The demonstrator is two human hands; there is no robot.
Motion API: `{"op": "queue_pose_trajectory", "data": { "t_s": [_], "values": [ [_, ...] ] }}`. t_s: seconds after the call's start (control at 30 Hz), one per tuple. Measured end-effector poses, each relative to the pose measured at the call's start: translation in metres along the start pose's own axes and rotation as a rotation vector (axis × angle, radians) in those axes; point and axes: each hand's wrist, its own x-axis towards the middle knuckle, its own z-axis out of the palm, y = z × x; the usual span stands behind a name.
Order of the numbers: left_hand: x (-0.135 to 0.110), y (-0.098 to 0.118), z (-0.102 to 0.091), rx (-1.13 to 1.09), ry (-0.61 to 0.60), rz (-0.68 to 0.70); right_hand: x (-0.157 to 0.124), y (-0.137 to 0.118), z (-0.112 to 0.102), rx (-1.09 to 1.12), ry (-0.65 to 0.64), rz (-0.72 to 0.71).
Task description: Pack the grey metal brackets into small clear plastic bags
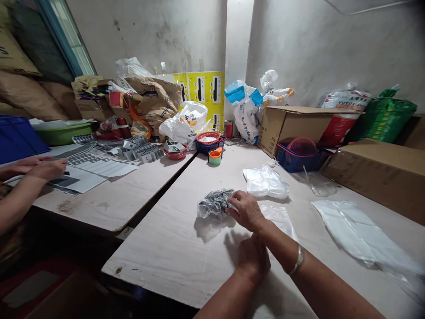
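Note:
A clear plastic bag of grey folded pieces lies on the near table. My right hand, with a bangle at the wrist, has its bent thumb and fingers on the bag's right end. Just below it, my left hand is curled closed near the tabletop, close under my right wrist. Whatever its fingers hold, if anything, is hidden. Beside my right forearm lies a flat clear plastic bag. Behind it sits a stack of clear plastic bags.
A gap separates the two tables. Another person's hands work over printed sheets at left. Grey folded pieces, a red basket and an orange-and-green cup stand farther back. Cardboard boxes and plastic sheets occupy the right.

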Motion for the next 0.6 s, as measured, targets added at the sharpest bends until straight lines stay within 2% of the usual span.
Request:
{"op": "queue_pose_trajectory", "data": {
  "t_s": [0.1,0.17,0.3,0.43,0.6],
  "values": [
    [-0.001,-0.002,0.001,0.152,0.035,0.038,-0.030,0.020,-0.019,0.104,0.101,0.048],
    [-0.001,-0.001,-0.001,0.160,0.094,0.020,-0.055,0.032,-0.032,0.145,0.151,0.091],
    [0.000,0.001,-0.006,0.126,0.236,-0.043,-0.108,0.043,-0.048,0.092,0.148,0.083],
    [0.002,0.000,-0.007,0.093,0.295,-0.041,-0.145,0.043,-0.042,-0.023,0.065,0.030],
    [-0.003,0.003,-0.008,-0.004,0.290,0.012,-0.166,0.049,-0.021,-0.072,0.125,0.199]
  ]
}}
